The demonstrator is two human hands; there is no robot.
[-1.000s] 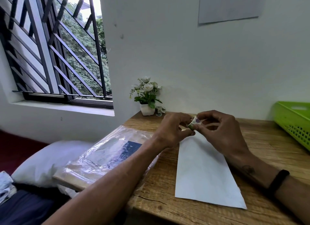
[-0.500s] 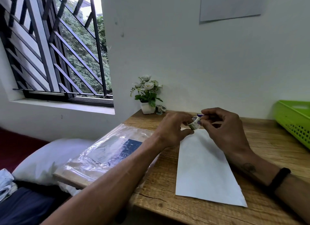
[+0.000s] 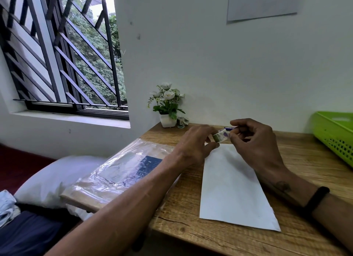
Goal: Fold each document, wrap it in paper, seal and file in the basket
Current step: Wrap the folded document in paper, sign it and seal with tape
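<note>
A folded white paper packet (image 3: 231,187) lies flat on the wooden desk (image 3: 305,171), its narrow end pointing toward the wall. Just above its far end, both my hands hold a small roll of patterned tape (image 3: 221,136). My left hand (image 3: 196,145) grips the roll from the left. My right hand (image 3: 256,143) pinches at the roll's right side, fingers curled. The green plastic basket (image 3: 336,135) stands at the desk's right edge, only partly in view.
A clear plastic sleeve of documents (image 3: 122,171) lies on a board at the desk's left. A small white pot of flowers (image 3: 168,106) and more tape rolls (image 3: 182,121) stand by the wall. A white pillow (image 3: 49,177) sits left of the desk.
Both hands have lifted the tape roll slightly and moved it a little to the right; the right hand's fingers work at the roll. The paper packet has not moved.
</note>
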